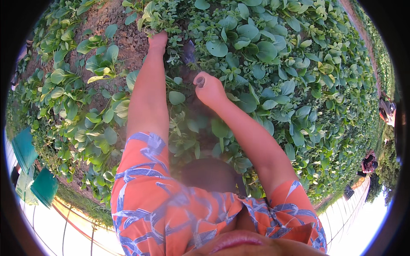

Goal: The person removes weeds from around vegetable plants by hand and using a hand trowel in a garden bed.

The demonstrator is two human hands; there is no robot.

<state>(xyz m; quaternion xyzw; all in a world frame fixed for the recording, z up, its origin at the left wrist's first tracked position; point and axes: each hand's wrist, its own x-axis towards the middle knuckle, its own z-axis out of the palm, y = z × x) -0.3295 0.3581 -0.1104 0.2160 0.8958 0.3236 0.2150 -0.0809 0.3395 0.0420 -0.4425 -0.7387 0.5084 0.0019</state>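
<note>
My left hand reaches far forward and grips a clump of small-leaved weeds; its fingers are mostly hidden by the leaves. Closer to me, my right hand is closed around the handle of a hand tool, whose round butt end faces me. The tool's flat metal blade points forward into the foliage, just right of my left hand. Broad-leaved leafy greens grow thickly to the right of both hands. Bare, crumbly soil shows left of my left hand.
More leafy greens stand in looser clumps at left. Green crates sit at the lower left edge. Another person is low among plants at far right. A dirt path borders the bed at upper right.
</note>
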